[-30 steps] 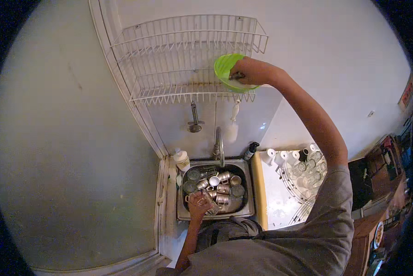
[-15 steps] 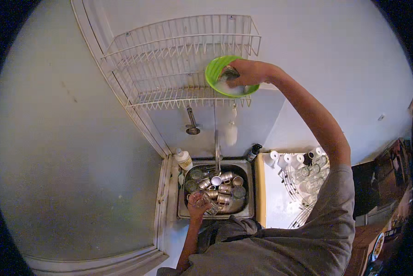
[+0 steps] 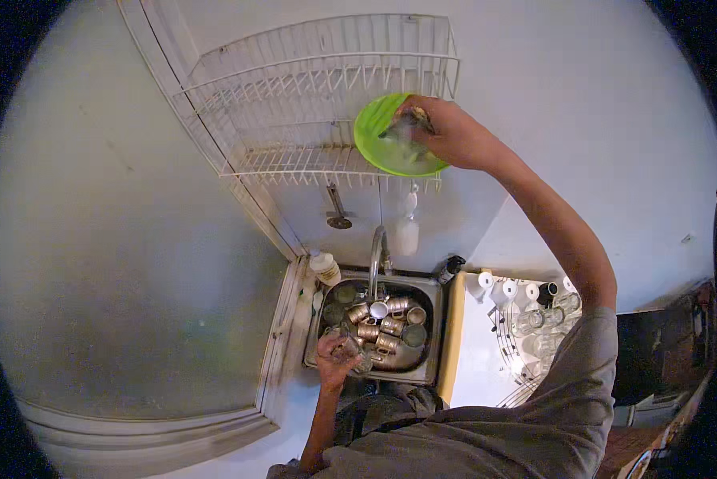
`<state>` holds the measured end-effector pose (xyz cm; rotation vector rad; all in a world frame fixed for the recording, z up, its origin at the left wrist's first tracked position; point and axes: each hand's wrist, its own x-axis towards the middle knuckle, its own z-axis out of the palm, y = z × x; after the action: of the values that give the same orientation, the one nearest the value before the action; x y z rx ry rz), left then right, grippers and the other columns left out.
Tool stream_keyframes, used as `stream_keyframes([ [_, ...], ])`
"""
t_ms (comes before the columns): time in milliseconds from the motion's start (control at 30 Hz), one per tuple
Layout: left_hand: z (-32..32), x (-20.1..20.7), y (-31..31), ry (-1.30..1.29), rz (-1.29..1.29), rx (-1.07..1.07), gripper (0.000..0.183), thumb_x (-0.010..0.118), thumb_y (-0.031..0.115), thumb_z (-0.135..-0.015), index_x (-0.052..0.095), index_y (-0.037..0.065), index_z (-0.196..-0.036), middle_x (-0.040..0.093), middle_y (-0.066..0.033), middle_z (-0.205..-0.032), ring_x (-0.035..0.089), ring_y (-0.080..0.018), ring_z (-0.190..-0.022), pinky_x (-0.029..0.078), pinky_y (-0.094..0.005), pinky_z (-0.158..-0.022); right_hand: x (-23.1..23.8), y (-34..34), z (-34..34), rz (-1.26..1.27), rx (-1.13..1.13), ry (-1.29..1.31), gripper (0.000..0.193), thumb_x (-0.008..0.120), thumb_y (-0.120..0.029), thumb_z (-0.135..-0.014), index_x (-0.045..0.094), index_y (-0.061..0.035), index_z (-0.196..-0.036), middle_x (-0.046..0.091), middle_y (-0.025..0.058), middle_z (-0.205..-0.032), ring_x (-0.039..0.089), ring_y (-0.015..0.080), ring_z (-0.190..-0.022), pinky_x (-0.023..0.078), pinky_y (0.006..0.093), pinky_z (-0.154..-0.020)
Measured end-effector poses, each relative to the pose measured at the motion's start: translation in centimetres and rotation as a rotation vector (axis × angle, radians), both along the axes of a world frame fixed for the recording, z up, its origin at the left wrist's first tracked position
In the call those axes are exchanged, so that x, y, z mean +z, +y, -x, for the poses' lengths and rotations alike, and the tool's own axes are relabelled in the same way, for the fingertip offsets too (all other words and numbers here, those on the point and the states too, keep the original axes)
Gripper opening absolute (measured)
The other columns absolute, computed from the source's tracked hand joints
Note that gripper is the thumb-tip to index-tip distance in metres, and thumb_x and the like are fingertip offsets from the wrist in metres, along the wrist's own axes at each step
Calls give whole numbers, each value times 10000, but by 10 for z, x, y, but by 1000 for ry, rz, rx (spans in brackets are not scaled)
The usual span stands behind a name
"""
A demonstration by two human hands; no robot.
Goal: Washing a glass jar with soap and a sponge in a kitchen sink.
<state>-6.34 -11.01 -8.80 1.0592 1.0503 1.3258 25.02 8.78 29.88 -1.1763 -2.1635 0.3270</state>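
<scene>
My right hand (image 3: 457, 137) reaches up to a bright green bowl (image 3: 371, 126) at the wire rack. Its fingers grip a dark, wet scrubbing pad (image 3: 410, 125) above whitish suds in the bowl. Low on the left, my left hand (image 3: 333, 357) is wrapped round a clear glass (image 3: 358, 361) at the near left corner of the metal sink (image 3: 436, 335). Several metal mugs (image 3: 390, 326) and some glasses lie heaped in the sink, under a curved tap (image 3: 374, 259).
The white wire rack (image 3: 294, 172) spans the wall above the sink. A white bottle (image 3: 325, 268) stands left of the tap, a dark bottle (image 3: 452, 269) right. On the counter (image 3: 474, 351) at right are several glasses (image 3: 542, 323) and white cups (image 3: 508, 289). A frosted pane (image 3: 135, 263) fills the left.
My right hand has drawn the scrubbing pad up from the suds, and more of it shows. My left hand keeps the glass at the sink's near left. The view has shifted slightly.
</scene>
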Motion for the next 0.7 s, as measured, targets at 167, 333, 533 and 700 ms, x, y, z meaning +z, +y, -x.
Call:
stream_keyframes([
  [167,-11,32,2,-252,125,24,736,776,-88,-570,438,111,-1193,517,-36,-1048,563,-175,-925,524,-328,-762,-3,1,-2,-3,60,105,274,565,-41,-849,542,-34,-1122,626,128,-949,586,193,-883,464,328,-823],
  [333,-17,42,2,-252,24,75,718,763,-88,-572,438,109,-1182,510,-48,-1061,573,-183,-901,522,-342,-783,-7,4,-2,-65,-2,53,250,553,-37,-860,557,-34,-1110,627,117,-994,587,188,-910,460,326,-851],
  [533,-7,33,3,-162,82,9,720,759,-88,-567,418,94,-1175,493,-58,-1083,572,-181,-901,525,-337,-786,-6,-1,3,-68,-37,114,250,539,-9,-861,565,-33,-1108,629,105,-1000,587,173,-929,461,318,-868],
  [700,4,24,8,-295,21,-108,745,802,-33,-563,415,91,-1188,523,-68,-1062,572,-185,-909,527,-350,-797,-14,-3,4,-66,-5,101,248,530,5,-862,566,-26,-1105,630,87,-1006,585,155,-929,465,303,-868],
])
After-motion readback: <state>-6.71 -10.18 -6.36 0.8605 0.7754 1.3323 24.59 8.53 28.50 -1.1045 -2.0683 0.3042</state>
